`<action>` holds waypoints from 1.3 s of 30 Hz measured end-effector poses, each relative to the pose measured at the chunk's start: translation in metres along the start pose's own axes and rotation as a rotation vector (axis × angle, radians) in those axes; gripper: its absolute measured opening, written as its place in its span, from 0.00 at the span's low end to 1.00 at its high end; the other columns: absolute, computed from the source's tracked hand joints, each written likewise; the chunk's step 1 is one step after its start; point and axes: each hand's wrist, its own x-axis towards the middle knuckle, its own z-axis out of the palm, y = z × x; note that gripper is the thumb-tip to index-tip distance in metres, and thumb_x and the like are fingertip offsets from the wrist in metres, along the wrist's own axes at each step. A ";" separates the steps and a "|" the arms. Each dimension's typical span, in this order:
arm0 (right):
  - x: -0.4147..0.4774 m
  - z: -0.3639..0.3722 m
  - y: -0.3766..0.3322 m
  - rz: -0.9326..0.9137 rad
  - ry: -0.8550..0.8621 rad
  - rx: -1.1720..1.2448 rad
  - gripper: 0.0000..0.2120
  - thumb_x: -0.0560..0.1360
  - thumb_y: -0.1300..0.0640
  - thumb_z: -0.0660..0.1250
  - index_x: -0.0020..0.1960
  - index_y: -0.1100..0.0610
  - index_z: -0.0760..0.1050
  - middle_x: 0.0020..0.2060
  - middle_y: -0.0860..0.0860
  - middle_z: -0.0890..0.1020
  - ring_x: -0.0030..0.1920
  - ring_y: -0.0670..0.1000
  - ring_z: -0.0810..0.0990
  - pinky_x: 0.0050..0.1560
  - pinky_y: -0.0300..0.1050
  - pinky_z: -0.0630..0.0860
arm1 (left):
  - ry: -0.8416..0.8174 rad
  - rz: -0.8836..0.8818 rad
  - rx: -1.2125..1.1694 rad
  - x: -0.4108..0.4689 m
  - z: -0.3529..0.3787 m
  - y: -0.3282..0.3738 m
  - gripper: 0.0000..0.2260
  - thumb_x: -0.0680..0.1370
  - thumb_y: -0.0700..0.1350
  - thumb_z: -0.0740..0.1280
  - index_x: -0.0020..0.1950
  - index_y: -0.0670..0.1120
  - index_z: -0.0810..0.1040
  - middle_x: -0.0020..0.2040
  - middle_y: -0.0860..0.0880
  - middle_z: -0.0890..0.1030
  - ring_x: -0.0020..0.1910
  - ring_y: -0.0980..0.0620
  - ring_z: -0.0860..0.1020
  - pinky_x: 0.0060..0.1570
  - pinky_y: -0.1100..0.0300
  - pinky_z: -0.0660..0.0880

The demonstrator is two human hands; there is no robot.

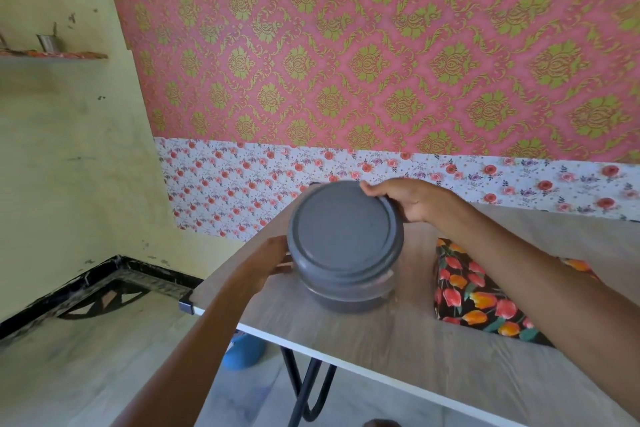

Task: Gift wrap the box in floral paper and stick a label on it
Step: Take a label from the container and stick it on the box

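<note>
A round grey box [346, 236] with a lid sits on the wooden table [398, 350], tipped so its flat top faces me. My right hand [412, 199] grips the far right rim of the lid, fingers curled over the edge. My left hand [277, 258] holds the box's left side, its fingers mostly hidden behind the box. A sheet of black floral paper [474, 291] with red and orange tulips lies flat on the table to the right of the box, partly under my right forearm. No label is in view.
The table's left corner [187, 303] and white front edge run diagonally; black hairpin legs [308, 388] stand below. A blue object [242, 352] lies on the floor under the table. Patterned wallpaper covers the wall behind. A small shelf [52, 52] hangs at upper left.
</note>
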 end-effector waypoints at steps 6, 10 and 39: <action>0.009 -0.020 -0.021 -0.343 0.361 0.336 0.08 0.81 0.57 0.60 0.50 0.59 0.76 0.38 0.53 0.80 0.41 0.53 0.79 0.41 0.46 0.75 | 0.033 0.046 0.338 0.004 0.000 0.008 0.16 0.77 0.41 0.71 0.64 0.49 0.76 0.52 0.49 0.81 0.46 0.49 0.82 0.36 0.62 0.79; 0.019 -0.021 0.004 -0.469 0.495 -0.436 0.02 0.79 0.61 0.62 0.50 0.58 0.68 0.41 0.51 0.73 0.40 0.52 0.74 0.36 0.44 0.68 | 0.053 0.052 0.444 -0.001 -0.004 0.009 0.18 0.76 0.39 0.70 0.64 0.49 0.73 0.51 0.46 0.80 0.45 0.45 0.82 0.40 0.57 0.83; -0.004 0.008 0.052 -0.479 0.213 -0.882 0.04 0.75 0.60 0.72 0.45 0.58 0.85 0.34 0.45 0.84 0.33 0.40 0.82 0.41 0.35 0.78 | 0.074 0.245 0.809 0.007 0.066 0.025 0.07 0.71 0.40 0.69 0.43 0.39 0.85 0.40 0.44 0.85 0.40 0.47 0.84 0.44 0.49 0.82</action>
